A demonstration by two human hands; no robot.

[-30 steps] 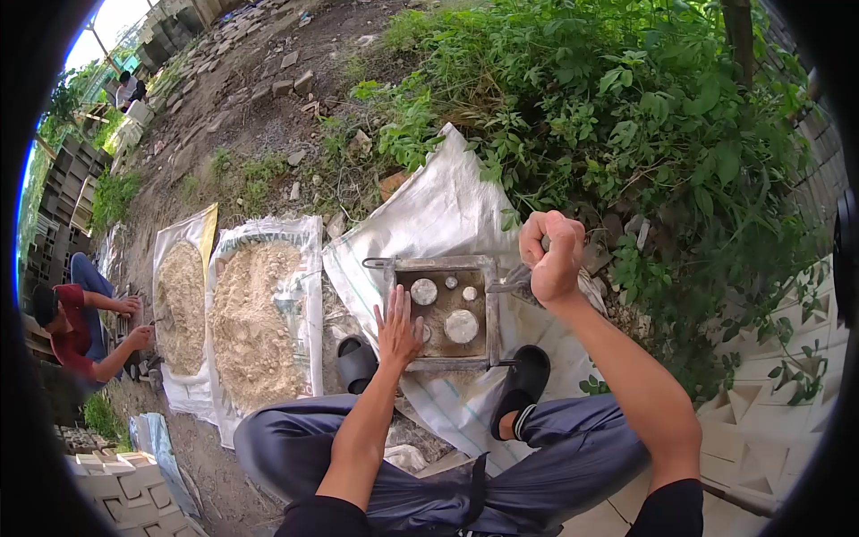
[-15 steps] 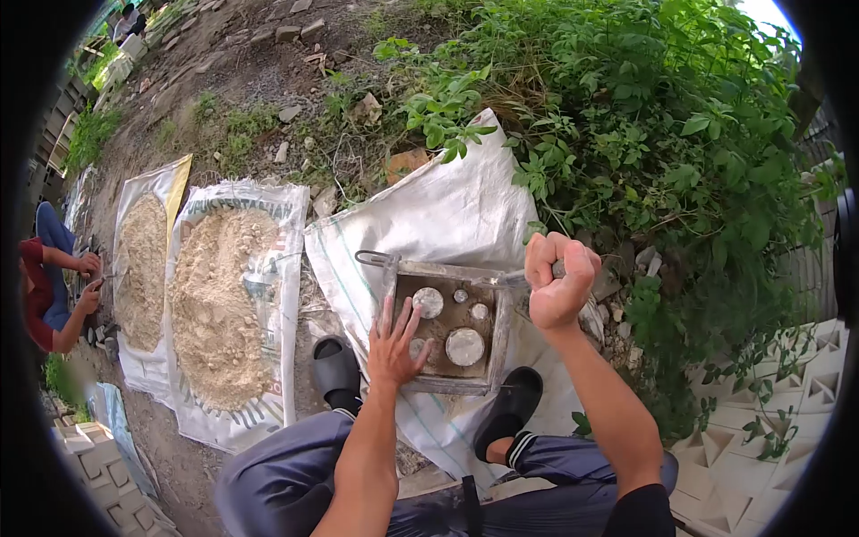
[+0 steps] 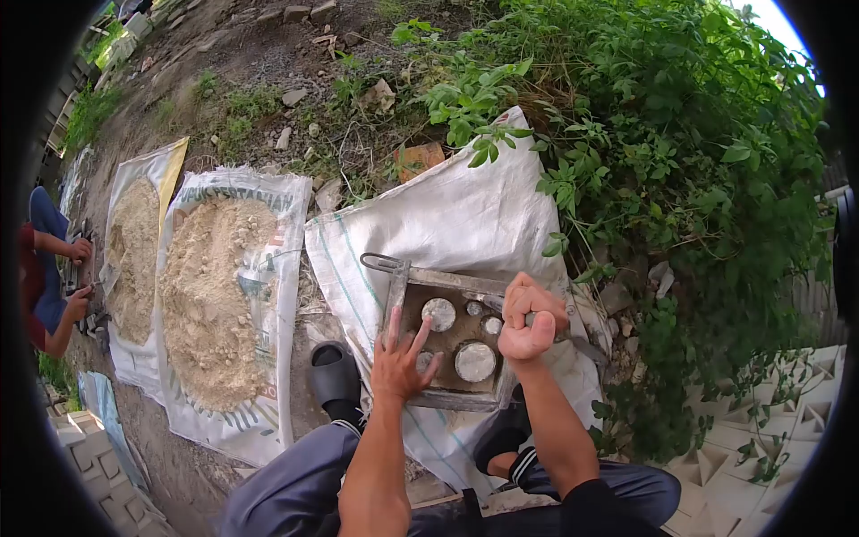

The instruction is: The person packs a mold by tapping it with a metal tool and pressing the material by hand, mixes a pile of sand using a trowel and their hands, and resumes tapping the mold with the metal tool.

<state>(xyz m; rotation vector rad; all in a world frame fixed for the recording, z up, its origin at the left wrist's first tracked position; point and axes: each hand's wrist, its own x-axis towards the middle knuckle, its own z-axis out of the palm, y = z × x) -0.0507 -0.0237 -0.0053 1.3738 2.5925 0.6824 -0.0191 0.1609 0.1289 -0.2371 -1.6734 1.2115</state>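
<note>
A square frame (image 3: 450,400) filled with dark sandy material lies on a white woven sack (image 3: 438,224). Several pale round pieces, the biggest a disc (image 3: 475,362), sit inside it. My left hand (image 3: 404,362) has its fingers spread over the frame's left side and touches a pale round piece. At the frame's right side, my right hand (image 3: 531,320) is closed in a fist around a tool handle, whose grey end shows between the fingers. The rest of the tool is mostly hidden by the hand.
Two sacks with sandy powder (image 3: 215,304) (image 3: 134,259) lie at the left. Beyond them a person in a red shirt (image 3: 34,286) sits working with both hands. Green plants (image 3: 644,134) grow at the upper right, and patterned blocks (image 3: 761,483) stand at the lower right.
My right hand has moved left and down, closer to the frame, and its wrist has turned. My left hand stays spread at the frame's left side. The view has shifted.
</note>
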